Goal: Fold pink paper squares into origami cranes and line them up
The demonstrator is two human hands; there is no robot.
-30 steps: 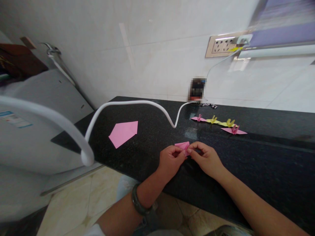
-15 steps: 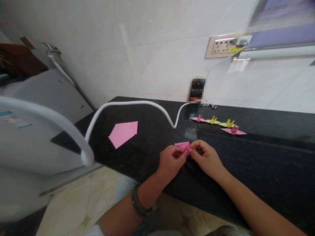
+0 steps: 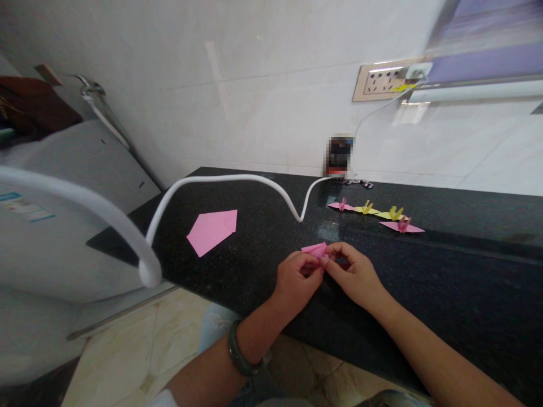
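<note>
A small folded pink paper piece (image 3: 314, 250) sits at the near edge of the black stone counter (image 3: 445, 282). My left hand (image 3: 297, 281) and my right hand (image 3: 354, 272) both pinch it between curled fingertips, meeting at its near end. My left wrist wears a dark bracelet (image 3: 237, 350). A flat pink paper pentagon (image 3: 212, 229) lies to the left on the counter. Farther back, several finished paper cranes, pink (image 3: 343, 204) and yellow (image 3: 368, 208), stand in a row.
A thick white cable (image 3: 237, 180) loops across the counter toward a blurred-out device (image 3: 339, 155) by the wall. A wall socket plate (image 3: 384, 81) is above. A grey appliance (image 3: 63, 186) stands to the left, with tiled floor below.
My hands have shifted slightly, the fingers working the pink piece closer together. Everything else stays put.
</note>
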